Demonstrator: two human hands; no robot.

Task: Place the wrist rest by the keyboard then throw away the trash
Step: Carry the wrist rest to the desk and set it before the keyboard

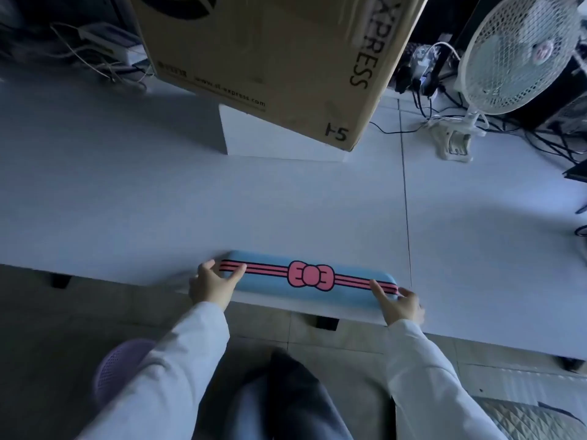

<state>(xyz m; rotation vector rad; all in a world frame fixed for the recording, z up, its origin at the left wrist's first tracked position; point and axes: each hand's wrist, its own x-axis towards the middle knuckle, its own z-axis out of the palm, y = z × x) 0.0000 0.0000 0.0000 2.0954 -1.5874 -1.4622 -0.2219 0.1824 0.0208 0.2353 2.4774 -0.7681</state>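
A long blue wrist rest [279, 287] with pink stripes and a pink bow lies along the front edge of the white table [158, 201]. My left hand [212, 283] grips its left end, thumb on top. My right hand [397, 301] grips its right end the same way. No keyboard and no trash show in this view.
A big cardboard box [270, 58] stands on a white box [273, 138] at the back middle. A white clip fan [514, 52] and tangled cables [556, 138] fill the back right. More cables [95, 58] lie at the back left. A purple stool [117, 373] sits below left.
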